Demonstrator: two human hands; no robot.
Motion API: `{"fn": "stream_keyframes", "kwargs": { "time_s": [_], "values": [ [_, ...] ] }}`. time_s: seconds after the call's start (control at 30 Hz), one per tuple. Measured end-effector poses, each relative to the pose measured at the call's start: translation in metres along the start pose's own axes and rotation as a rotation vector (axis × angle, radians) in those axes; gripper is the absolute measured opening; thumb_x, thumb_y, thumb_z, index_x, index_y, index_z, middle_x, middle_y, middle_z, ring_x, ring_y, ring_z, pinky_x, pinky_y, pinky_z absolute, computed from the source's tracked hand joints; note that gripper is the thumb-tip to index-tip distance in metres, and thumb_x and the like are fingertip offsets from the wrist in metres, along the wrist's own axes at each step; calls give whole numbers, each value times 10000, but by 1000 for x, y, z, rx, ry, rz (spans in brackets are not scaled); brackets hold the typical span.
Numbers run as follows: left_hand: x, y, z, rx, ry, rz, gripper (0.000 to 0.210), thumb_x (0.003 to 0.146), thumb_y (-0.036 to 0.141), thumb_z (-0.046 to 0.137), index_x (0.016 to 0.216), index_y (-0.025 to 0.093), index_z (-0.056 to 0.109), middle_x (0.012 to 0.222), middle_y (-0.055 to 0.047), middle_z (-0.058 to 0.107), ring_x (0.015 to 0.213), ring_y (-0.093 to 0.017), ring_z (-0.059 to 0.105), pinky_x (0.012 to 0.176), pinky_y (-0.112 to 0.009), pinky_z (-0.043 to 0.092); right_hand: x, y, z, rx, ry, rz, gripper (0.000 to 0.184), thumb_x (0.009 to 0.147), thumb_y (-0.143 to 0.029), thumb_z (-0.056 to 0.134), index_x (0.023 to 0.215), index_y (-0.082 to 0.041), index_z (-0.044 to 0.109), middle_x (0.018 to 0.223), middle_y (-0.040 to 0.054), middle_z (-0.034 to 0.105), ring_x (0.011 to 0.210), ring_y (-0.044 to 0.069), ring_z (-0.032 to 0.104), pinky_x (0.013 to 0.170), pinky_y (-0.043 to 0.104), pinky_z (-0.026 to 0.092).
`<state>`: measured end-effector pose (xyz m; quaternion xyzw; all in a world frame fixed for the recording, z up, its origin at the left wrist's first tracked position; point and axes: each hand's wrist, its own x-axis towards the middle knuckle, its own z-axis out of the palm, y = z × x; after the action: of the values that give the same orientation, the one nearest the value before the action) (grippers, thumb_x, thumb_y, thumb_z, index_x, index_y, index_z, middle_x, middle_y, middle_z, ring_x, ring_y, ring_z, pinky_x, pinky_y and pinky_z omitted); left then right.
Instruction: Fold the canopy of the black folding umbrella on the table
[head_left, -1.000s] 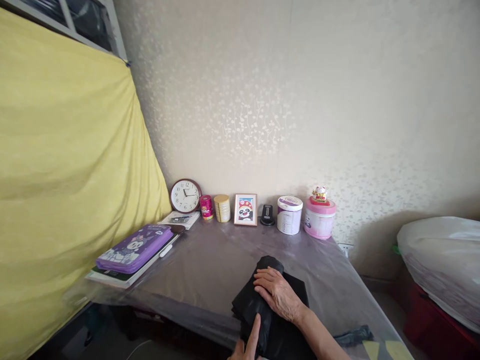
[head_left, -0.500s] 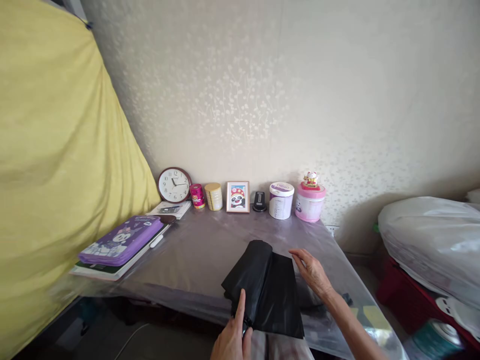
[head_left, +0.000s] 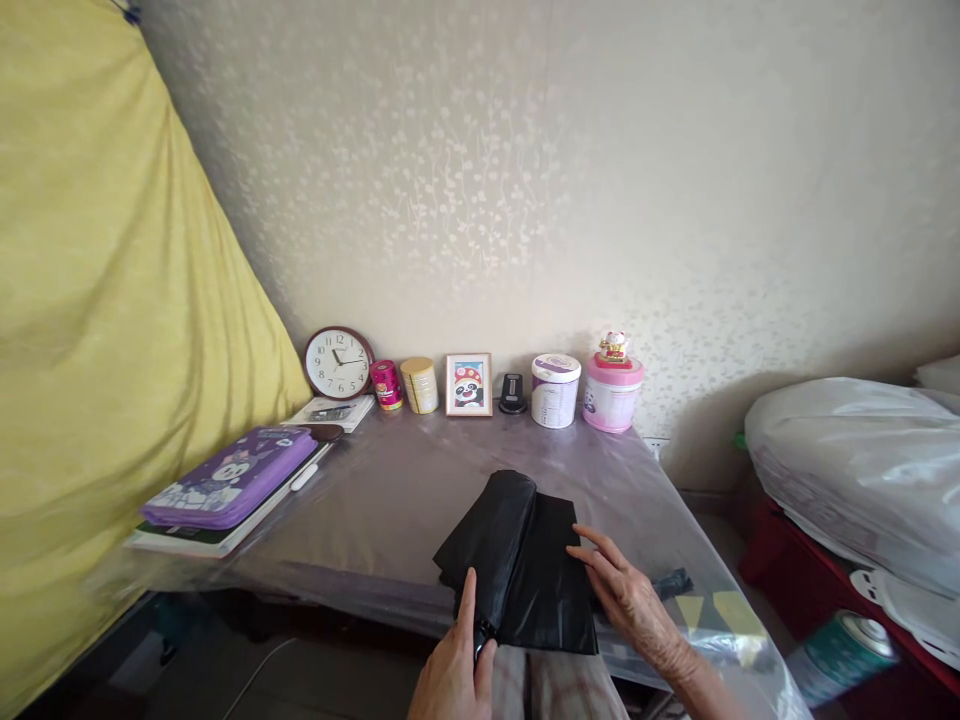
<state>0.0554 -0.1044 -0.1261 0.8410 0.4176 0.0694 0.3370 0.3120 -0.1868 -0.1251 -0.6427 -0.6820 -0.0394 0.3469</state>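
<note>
A black folding umbrella (head_left: 491, 550) lies collapsed over the table's near edge, its cloth loose. One flat panel (head_left: 551, 580) fans out to the right. My left hand (head_left: 454, 660) is closed around the handle end at the bottom, index finger stretched along the cloth and thumb on the other side. My right hand (head_left: 619, 590) rests its stretched, slightly parted fingertips on the right edge of that panel. Beyond my right hand a small dark crumpled piece (head_left: 673, 583) lies on the table; its kind is unclear.
Along the wall stand a clock (head_left: 338, 363), tins, a picture frame (head_left: 469, 385), a black stand (head_left: 512, 393) and two tubs, one topped by a cat figurine (head_left: 613, 349). A purple case (head_left: 229, 478) lies on books at left. Plastic covers the table (head_left: 375, 500). A spray can (head_left: 840, 655) is at right.
My right hand has come down from beside the panel's upper corner onto its right edge, and its fingers have spread. My left hand keeps its hold. The view has shifted slightly.
</note>
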Motion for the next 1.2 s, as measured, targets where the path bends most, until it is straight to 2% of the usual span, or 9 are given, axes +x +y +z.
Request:
{"fn": "stream_keyframes", "kwargs": {
  "time_s": [0.1,0.2,0.37,0.6,0.8,0.97,1.2],
  "values": [
    [0,0,0,-7,6,-3,639,896,266,261,1440,121,-42,1300,-108,526,1083,-169,563,871,-208,392,-2,-7,-4,9,-43,-32,341,927,-153,299,1135,-236,556,1334,92,458,1047,136,593,837,220,508],
    [-1,2,-2,-7,4,-16,637,898,270,261,1442,124,-35,1240,-106,571,1039,-176,584,847,-213,404,-1,-11,-7,12,-63,-58,338,915,-144,315,1109,-236,576,1330,87,472,1107,154,560,888,246,488],
    [-2,3,-3,-10,-9,-20,663,881,253,300,1441,100,-19,1219,-126,580,1041,-197,581,851,-229,403,5,-14,-5,55,-69,-96,379,886,-110,325,1174,-240,533,1345,88,458,1147,156,530,918,266,472],
    [-1,3,-5,-32,8,-23,672,877,257,317,1444,134,-20,1256,-107,554,1066,-202,561,876,-246,390,21,-23,-2,139,-90,-174,461,743,-23,314,1095,-207,549,1340,99,459,1145,169,529,903,293,477],
    [-1,1,-4,-48,30,15,671,866,256,325,1445,111,20,1336,-117,487,1118,-195,538,914,-234,372,36,-28,5,155,-72,-215,431,764,-9,315,1096,-202,511,1208,105,540,1117,165,532,909,314,465],
    [-3,3,-9,-76,46,7,664,861,280,328,1445,110,61,1329,-120,498,1137,-193,532,919,-234,380,59,-38,16,141,5,-262,399,801,-18,303,1090,-202,507,1100,95,566,1071,167,539,877,311,478],
    [0,5,-9,10,2,-40,670,865,283,315,1439,67,44,1348,-140,472,1144,-201,527,935,-237,371,86,-50,37,92,0,-304,368,824,-35,321,1052,-209,551,1091,81,569,1045,162,551,886,310,483]
  ]
}}
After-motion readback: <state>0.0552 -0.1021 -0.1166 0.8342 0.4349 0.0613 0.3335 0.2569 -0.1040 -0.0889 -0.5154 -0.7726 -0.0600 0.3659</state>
